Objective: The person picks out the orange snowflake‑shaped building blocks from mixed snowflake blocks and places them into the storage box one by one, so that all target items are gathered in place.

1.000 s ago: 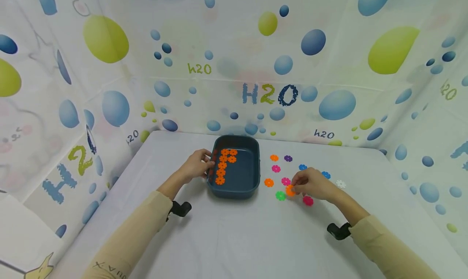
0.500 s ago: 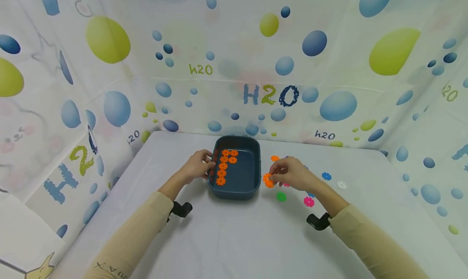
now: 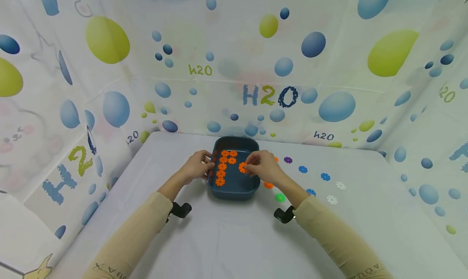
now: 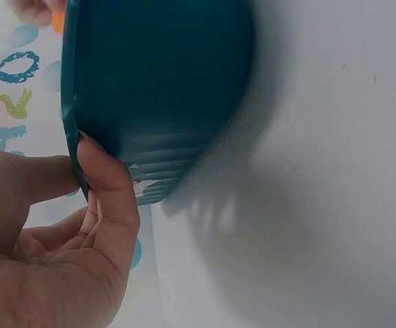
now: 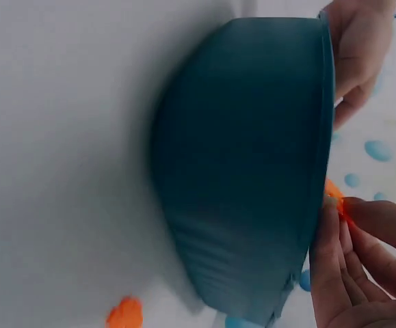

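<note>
A dark blue-green plastic basin (image 3: pixel 234 193) stands on the white-covered table. My left hand (image 3: pixel 196 165) grips its left rim, thumb and fingers on either side of the wall, as the left wrist view also shows. Inside the basin, orange flower-shaped pieces (image 3: pixel 221 173) form a column at the left with short rows branching right near the top. Over the right part of the basin, my right hand (image 3: pixel 264 165) pinches another orange flower-shaped piece (image 3: pixel 243 167) between thumb and fingers. In the right wrist view that orange piece (image 5: pixel 334 194) shows at the fingertips, close to the rim.
Right of the basin lie loose flower pieces: an orange one (image 3: pixel 268 185), a green one (image 3: pixel 280 197), a purple one (image 3: pixel 288 160), several blue ones (image 3: pixel 325 176) and white ones (image 3: pixel 341 185). My right forearm hides some. A patterned curtain (image 3: pixel 234 68) surrounds the table.
My right hand has carried the orange flower piece leftward from the loose pieces, across the rim and over the basin. My left hand has stayed on the basin's left rim.
</note>
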A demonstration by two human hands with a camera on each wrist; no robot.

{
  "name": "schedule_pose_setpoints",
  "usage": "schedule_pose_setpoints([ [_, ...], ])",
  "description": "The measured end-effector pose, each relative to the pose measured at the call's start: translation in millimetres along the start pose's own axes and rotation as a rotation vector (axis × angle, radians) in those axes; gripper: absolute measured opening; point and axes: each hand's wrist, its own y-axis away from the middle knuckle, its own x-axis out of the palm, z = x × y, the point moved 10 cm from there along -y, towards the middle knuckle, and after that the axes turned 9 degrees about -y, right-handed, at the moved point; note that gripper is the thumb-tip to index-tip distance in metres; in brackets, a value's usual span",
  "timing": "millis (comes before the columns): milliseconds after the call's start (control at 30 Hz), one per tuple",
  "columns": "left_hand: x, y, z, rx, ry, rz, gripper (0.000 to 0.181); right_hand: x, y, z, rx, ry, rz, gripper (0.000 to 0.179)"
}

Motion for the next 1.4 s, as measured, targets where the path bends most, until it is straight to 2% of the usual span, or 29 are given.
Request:
schedule_pose_setpoints([
  [233, -0.4, 0.4, 1.4, -0.002, 0.004, 0.003, 0.040, 26, -23.9, -9, 0.069, -0.006, -0.041, 0.005],
  [367, -0.9, 0.9, 0.1, 0.001, 0.008, 0.005, 0.041, 31, -36.0, -12, 0.079, 0.030, -0.083, 0.005],
  [533, -2.0, 0.0, -0.2, 0.005, 0.004, -0.005, 0.040, 37, -47.0, -18, 0.089, -0.026, -0.095, 0.004],
  [667, -0.3, 0.5, -0.4, 0.002, 0.006, 0.001, 0.040, 43, -49.2, -29, 0.123, -0.018, -0.102, 0.003],
  [967, -1.4, 1.8, -1.8, 0.004, 0.011, -0.008, 0.039, 41, -53.7, -39, 0.181, 0.108, -0.145, 0.009],
  [1233, -1.0, 0.6, 0.2, 0.006, 0.003, -0.003, 0.040, 43, -56.4, -45, 0.217, 0.163, -0.129, 0.009],
  [1400, -1.0, 0.0, -0.3, 0.013, 0.004, 0.000, 0.040, 43, -58.3, -49, 0.238, 0.185, -0.106, 0.017],
])
